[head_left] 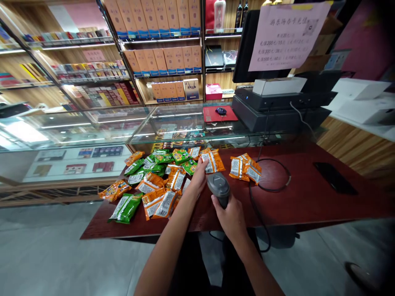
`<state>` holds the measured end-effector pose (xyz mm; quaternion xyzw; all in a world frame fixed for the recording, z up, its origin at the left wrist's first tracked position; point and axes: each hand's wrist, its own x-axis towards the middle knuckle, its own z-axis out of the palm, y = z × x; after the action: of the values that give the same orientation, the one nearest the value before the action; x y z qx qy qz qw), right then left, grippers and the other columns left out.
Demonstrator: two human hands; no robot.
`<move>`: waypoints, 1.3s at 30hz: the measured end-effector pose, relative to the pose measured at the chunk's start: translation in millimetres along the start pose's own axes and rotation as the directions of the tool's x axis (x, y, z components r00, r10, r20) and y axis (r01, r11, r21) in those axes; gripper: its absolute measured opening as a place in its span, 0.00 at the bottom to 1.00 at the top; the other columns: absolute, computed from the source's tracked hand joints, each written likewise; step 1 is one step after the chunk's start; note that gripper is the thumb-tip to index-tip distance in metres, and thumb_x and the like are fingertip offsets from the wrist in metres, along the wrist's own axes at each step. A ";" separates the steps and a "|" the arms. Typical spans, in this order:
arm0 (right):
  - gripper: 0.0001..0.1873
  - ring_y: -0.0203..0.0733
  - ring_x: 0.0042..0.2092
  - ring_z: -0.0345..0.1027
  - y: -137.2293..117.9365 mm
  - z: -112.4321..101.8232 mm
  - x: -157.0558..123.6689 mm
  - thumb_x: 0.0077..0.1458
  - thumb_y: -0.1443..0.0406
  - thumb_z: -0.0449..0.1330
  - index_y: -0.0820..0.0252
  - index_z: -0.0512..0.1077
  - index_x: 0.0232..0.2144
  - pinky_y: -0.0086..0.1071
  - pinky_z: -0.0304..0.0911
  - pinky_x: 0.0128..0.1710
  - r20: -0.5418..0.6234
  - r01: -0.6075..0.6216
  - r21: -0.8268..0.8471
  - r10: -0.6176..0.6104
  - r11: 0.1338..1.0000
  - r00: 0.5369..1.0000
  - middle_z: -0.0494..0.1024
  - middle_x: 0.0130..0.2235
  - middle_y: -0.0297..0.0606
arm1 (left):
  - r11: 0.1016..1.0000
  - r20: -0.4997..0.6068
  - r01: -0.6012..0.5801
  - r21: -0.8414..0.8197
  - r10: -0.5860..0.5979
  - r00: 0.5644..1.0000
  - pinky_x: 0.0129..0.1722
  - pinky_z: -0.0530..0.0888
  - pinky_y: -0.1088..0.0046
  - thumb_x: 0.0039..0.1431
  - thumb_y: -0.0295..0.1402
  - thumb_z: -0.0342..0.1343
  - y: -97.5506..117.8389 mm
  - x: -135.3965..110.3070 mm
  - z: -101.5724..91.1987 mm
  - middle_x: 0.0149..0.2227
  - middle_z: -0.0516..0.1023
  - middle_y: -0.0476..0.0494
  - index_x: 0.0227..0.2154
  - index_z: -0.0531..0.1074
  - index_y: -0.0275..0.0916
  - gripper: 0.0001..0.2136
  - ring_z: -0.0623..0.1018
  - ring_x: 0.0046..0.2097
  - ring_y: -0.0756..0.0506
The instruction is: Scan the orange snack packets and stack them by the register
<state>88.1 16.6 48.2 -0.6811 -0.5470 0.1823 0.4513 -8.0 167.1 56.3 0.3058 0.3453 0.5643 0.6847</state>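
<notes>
In my right hand (230, 216) is a dark grey barcode scanner (218, 187), gripped by its handle with the head pointing away from me. My left hand (200, 177) pinches the edge of an orange snack packet (212, 161), whose printed white side faces up just beyond the scanner head. To the left lies a loose pile of green snack packets (128, 207) and orange ones (154, 201), some overlapping. A small group of orange packets (245, 168) rests apart on the right. Several packets in the pile are partly covered by others.
The dark red table (296, 201) carries a coiled black cable (273, 189) and a black phone (335, 177). Behind it stands a glass display counter (173, 119) with a red mouse pad (212, 117), a mouse (221, 111) and a monitor (247, 49) bearing a paper sign (286, 37).
</notes>
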 end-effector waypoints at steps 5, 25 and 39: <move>0.33 0.65 0.47 0.85 1.8 -6.5 0.5 0.63 0.45 0.58 0.69 0.80 0.52 0.44 0.77 0.44 -0.035 0.006 -0.016 -0.006 1.000 0.999 0.87 0.44 0.60 | 0.998 0.053 0.012 0.063 -0.015 0.998 0.58 0.76 0.63 0.57 0.42 0.69 -5.2 -3.1 3.2 0.52 0.82 0.41 0.52 0.73 0.43 0.22 0.81 0.54 0.40; 0.39 0.70 0.41 0.82 52.2 -112.7 -24.9 0.56 0.33 0.55 0.61 0.82 0.40 0.47 0.70 0.37 -0.315 -0.333 -0.070 0.296 0.940 0.902 0.86 0.34 0.57 | 0.690 0.463 -0.280 0.667 -0.090 0.882 0.67 0.66 0.46 0.57 0.33 0.65 -121.8 27.1 165.9 0.55 0.78 0.28 0.57 0.68 0.36 0.26 0.76 0.60 0.29; 0.35 0.65 0.34 0.83 55.6 -117.4 -35.6 0.49 0.34 0.63 0.59 0.82 0.37 0.46 0.73 0.34 -0.278 -0.301 0.049 0.302 0.952 0.912 0.86 0.30 0.51 | 0.552 0.687 -0.592 0.587 0.047 0.725 0.62 0.72 0.56 0.68 0.35 0.54 -111.4 -23.3 137.1 0.51 0.81 0.34 0.50 0.79 0.40 0.13 0.78 0.55 0.37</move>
<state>195.6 -64.2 56.0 -0.7752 -0.3650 0.1522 0.4926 163.8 120.5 48.0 0.7922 0.2521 0.3515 0.4306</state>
